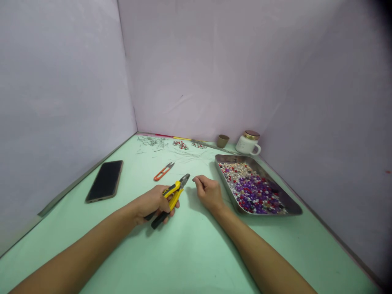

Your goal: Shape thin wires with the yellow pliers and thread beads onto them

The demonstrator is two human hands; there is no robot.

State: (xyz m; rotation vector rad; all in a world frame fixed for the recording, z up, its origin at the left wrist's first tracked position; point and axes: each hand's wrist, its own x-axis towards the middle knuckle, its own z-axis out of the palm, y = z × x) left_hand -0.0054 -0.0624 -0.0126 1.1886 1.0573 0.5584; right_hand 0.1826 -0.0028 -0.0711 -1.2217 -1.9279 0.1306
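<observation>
My left hand (pixel 157 203) is closed round the handles of a pair of yellow-and-black pliers (pixel 175 197). Their metal jaws point up and to the right, close to the fingertips of the other hand. My right hand (pixel 209 191) is closed, thumb and forefinger pinched together just right of the jaws. Whatever it may hold is too small to make out. Beyond the pliers lie orange thread snips (pixel 163 171). Right of my right hand stands a metal tray (pixel 290 206) with purple, red, white and pale beads (pixel 255 192) in it.
A phone (pixel 105 181) lies on the left. Towards the back are loose wire pieces (pixel 152 141), beaded pieces (pixel 180 145), a small brown cup (pixel 222 141) and a white lidded mug (pixel 247 143). Pale walls enclose the green tabletop (pixel 183 261) at the back and sides.
</observation>
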